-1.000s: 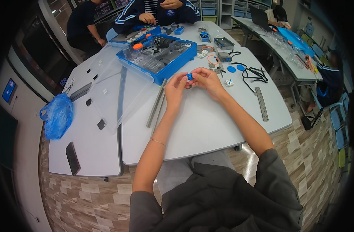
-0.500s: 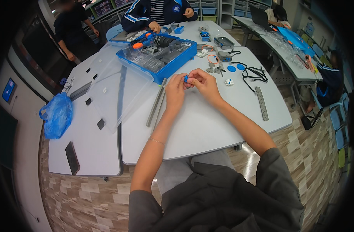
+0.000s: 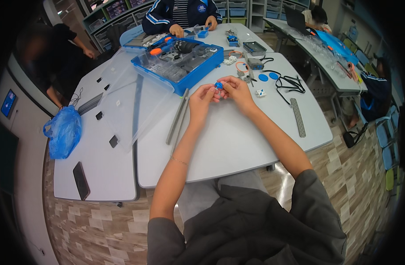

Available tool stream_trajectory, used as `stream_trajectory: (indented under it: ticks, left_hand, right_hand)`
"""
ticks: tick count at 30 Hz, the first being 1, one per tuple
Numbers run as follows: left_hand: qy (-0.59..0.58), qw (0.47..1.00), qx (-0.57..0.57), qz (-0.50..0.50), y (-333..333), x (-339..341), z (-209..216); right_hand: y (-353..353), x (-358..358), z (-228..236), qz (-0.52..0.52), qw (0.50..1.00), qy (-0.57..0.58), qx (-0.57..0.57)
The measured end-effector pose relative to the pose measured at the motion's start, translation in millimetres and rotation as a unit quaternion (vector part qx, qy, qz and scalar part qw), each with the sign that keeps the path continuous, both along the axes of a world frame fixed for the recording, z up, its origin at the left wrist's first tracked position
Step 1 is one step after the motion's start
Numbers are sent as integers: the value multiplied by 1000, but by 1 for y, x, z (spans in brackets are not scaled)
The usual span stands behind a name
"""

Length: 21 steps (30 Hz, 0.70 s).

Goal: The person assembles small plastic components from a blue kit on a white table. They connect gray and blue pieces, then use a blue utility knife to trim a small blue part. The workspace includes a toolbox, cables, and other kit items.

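Observation:
A small blue building-kit piece [image 3: 219, 85] is pinched between the fingertips of both my hands, above the white table. My left hand [image 3: 204, 100] grips it from the left, with the thumb on top. From the right, my right hand [image 3: 237, 92] holds it between thumb and fingers. The piece's underside is hidden by my fingers. Just beyond my hands stands a blue parts box [image 3: 191, 77] full of grey and black pieces. A small white block with blue bits [image 3: 261, 93] lies right of my right hand. Two long grey beams [image 3: 177, 119] lie beside my left forearm.
A clear lid [image 3: 145, 104] leans by the box. To the right are black cables [image 3: 291, 84], blue discs [image 3: 263, 77], a perforated grey beam [image 3: 298, 117] and a grey module [image 3: 255, 64]. At left lie a blue plastic bag [image 3: 64, 132] and a phone [image 3: 81, 180]. Another person's hand [image 3: 177, 31] works across the table.
My hands have shifted slightly right, and more of the blue piece shows between my fingertips. The person at far left has bent down toward the table's left end.

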<state>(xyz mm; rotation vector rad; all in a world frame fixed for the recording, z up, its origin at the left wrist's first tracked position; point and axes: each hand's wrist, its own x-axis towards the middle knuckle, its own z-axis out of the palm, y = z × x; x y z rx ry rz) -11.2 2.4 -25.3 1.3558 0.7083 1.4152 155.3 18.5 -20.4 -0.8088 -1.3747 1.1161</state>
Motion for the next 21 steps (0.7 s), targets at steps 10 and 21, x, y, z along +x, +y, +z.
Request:
stream_trajectory:
  ticks: [10,21]
  left_hand:
    - [122,992,-3,36,-4,5,-1]
    - [354,903,204,131,-6,7,-9]
  right_hand:
    - [-1,23,6,-15,983,-182,-24]
    - [-22,24,18,-44,946,-319,41]
